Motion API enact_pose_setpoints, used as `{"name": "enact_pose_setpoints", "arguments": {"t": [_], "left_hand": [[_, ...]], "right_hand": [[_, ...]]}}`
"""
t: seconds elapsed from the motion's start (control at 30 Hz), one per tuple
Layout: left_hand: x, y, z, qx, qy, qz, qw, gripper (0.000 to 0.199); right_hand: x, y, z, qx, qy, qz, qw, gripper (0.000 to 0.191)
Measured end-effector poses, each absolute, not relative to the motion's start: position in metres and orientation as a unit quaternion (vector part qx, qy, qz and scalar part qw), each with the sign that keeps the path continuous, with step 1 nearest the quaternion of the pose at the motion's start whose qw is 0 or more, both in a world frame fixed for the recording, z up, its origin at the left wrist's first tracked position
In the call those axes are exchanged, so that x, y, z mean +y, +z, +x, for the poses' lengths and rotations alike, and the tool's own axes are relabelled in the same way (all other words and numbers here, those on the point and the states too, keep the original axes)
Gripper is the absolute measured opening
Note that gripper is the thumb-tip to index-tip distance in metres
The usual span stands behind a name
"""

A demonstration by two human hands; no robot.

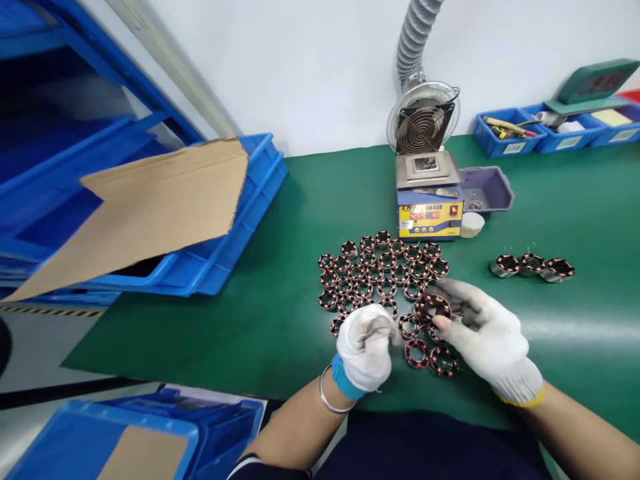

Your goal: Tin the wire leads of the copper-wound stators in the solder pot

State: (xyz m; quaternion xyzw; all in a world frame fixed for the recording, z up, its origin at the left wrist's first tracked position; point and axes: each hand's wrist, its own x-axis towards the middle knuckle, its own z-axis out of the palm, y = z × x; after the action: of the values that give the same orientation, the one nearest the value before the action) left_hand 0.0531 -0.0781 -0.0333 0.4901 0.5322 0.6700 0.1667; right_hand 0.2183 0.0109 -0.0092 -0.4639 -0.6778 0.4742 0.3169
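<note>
My right hand (487,337), in a white work glove with a bare thumb tip, is closed on a motor stator (434,305), a ring with copper windings. It is raised a little over the other rings. To its left my left hand (367,343), also gloved, has its fingers curled in; anything between them is hidden. Several more motor stators (386,288) stand close together on the green bench in front of both hands. One of them, a stator with reddish windings (417,353), lies between the hands near the front.
Behind the stators is a blue and yellow solder pot (430,220) with a fan and grey duct (415,40) above. Beside it sits a purple bin (493,193). Three stators (531,265) stand at right. Blue crates with cardboard (165,207) border the bench's left; small blue bins (510,137) line the back.
</note>
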Motion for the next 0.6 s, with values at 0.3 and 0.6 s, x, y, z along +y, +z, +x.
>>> {"name": "enact_pose_setpoints", "arguments": {"t": [0.3, 0.6], "left_hand": [[-0.072, -0.021, 0.065, 0.578, 0.540, 0.498, 0.356, 0.043], [-0.070, -0.009, 0.050, 0.562, 0.678, 0.379, 0.285, 0.038]], "right_hand": [[0.010, -0.018, 0.222, -0.694, 0.459, -0.450, 0.323, 0.053], [0.011, -0.018, 0.223, -0.741, 0.399, -0.434, 0.322, 0.053]]}}
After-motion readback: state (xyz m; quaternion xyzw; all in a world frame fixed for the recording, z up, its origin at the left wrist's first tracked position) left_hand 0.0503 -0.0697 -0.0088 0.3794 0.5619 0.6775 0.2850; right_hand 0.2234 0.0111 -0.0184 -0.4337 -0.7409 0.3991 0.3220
